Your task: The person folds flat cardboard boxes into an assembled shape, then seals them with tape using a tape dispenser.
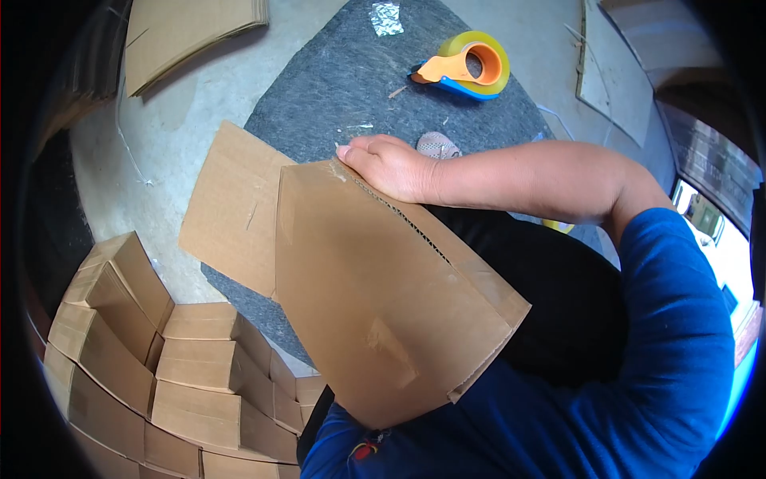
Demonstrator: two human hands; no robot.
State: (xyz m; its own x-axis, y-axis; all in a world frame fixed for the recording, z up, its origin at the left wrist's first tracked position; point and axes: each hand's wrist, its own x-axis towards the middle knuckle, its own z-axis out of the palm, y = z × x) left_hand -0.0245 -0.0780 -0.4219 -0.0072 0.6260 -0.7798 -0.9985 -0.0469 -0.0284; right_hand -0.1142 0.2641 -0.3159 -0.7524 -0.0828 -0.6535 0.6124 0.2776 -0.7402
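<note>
A brown cardboard box (343, 239) lies tilted across my lap, with one flap (235, 211) folded out at its far left end. A seam with a corrugated edge runs along its right side. My right hand (387, 168) is closed over the far upper corner of the box, beside that seam. My left hand is hidden behind the box; only a bit of blue sleeve (339, 447) shows on that side. Beyond my right hand, an orange and blue tape dispenser (447, 70) with a yellowish roll rests on the dark grey mat (319, 96).
Several closed cardboard boxes (195, 359) are stacked at the lower left. Flat cardboard sheets (187, 36) lie at the upper left. A shiny silver packet (386, 19) is on the mat's far end. A shoe tip (437, 145) shows behind my right wrist. A board (610, 72) stands right.
</note>
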